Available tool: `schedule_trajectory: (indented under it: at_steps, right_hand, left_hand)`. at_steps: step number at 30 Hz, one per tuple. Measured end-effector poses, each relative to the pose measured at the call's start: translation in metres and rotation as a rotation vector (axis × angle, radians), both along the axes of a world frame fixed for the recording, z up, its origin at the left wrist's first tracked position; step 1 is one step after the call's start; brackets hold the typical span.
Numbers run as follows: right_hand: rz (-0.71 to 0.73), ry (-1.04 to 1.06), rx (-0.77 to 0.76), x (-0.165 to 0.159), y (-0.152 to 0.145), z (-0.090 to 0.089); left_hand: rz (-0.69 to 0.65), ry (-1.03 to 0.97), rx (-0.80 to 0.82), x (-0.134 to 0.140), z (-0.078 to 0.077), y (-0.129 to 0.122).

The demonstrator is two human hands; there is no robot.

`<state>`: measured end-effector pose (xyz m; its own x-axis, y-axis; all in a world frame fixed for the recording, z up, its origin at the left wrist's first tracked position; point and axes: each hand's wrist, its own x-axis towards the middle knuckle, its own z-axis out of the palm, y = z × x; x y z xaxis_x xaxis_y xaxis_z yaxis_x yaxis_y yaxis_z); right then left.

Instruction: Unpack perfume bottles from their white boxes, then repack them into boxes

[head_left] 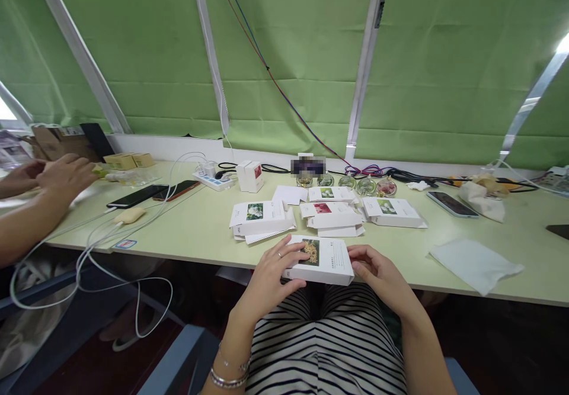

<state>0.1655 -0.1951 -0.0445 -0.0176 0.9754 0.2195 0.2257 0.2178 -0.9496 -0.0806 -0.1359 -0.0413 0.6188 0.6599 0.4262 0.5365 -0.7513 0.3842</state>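
A white cardboard box (331,265) with a picture of yellow-orange flowers lies flat at the table's near edge. My left hand (278,270) grips its left end, fingers across the top and thumb along the near side. At its right end, my right hand (377,273) holds the corner with curled fingers and thumb; some fingertips are hidden. Just beyond are similar white boxes with flower pictures: a white-flower box (260,216) at left, a red-flower box (326,214) in the middle and another white-flower box (393,211) at right. Several have open end flaps.
Small round glass containers (367,186) stand behind the boxes, beside an upright white box (249,176). Phones (138,195) and white cables lie left; another phone (452,204) and a white tissue (475,263) lie right. Another person's hands (62,173) are at far left.
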Motion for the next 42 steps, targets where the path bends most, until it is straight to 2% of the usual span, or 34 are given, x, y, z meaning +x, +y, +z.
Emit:
schedule_trajectory:
  at_steps: [8,12,19,22,25,28,31,34,38,42]
  right_hand:
    - [-0.021,-0.142,0.066,-0.001,0.002,-0.005]
    - [-0.081,-0.190,0.181,-0.004,0.001,-0.006]
    - [-0.012,-0.664,0.154,-0.028,0.005,0.012]
    - [-0.011,-0.734,0.143,-0.031,0.002,0.018]
    - [-0.066,-0.699,0.114,-0.019,-0.006,0.020]
    - [-0.181,-0.520,0.085,0.007,-0.011,0.015]
    - [-0.395,-0.345,0.055,0.038,-0.008,0.008]
    - [-0.591,-0.353,-0.031,0.061,-0.003,0.003]
    - [-0.541,-0.311,-0.172,0.070,-0.002,0.008]
    - [-0.458,-0.272,-0.215,0.075,-0.004,0.014]
  left_hand:
    - [-0.005,0.002,0.001,-0.001,0.001,0.001]
    - [-0.001,0.010,0.001,-0.001,0.002,-0.001]
    - [-0.025,-0.029,-0.042,-0.003,0.003,-0.002]
    - [-0.026,-0.147,-0.103,-0.007,0.003,-0.002]
    - [-0.032,-0.246,-0.169,-0.010,0.002,-0.003]
    - [-0.010,-0.221,-0.181,-0.010,0.001,-0.004]
    - [0.023,-0.148,-0.150,-0.008,0.000,-0.004]
    - [0.049,-0.097,-0.131,-0.007,0.000,-0.004]
    - [0.074,-0.045,-0.118,-0.006,0.000,-0.003]
    - [0.086,-0.006,-0.100,-0.004,0.000,-0.003]
